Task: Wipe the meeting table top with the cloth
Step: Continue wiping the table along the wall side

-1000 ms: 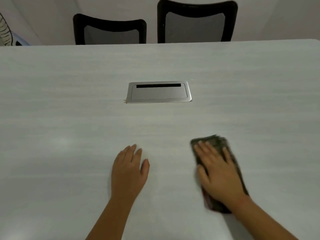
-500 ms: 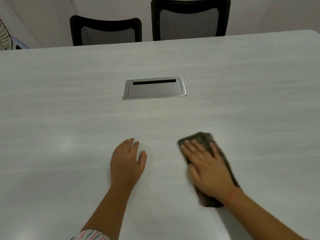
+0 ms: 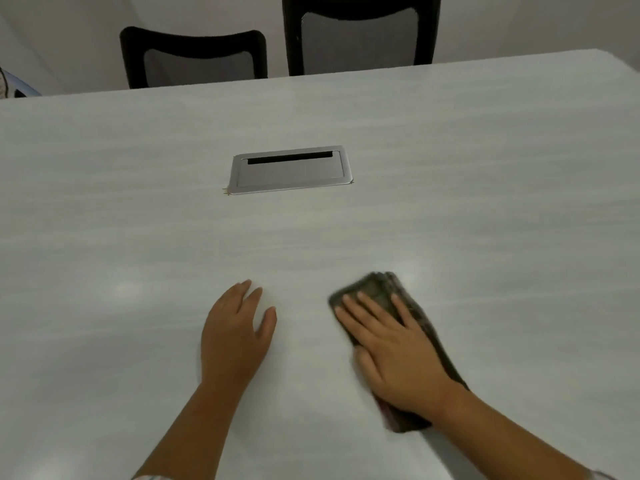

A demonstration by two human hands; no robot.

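While my right hand (image 3: 398,355) lies flat with fingers spread on the dark folded cloth (image 3: 377,292), lower right of the frame, my left hand (image 3: 235,337) rests palm down and open on the pale bench (image 3: 138,220), holding nothing. Metal cable hatch (image 3: 289,169) sits mid-frame, two black chairs (image 3: 194,57) up top.

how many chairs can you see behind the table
2. A lower chair stands at the far edge of the table, left of centre; a taller chair stands right of it. More may be out of view.
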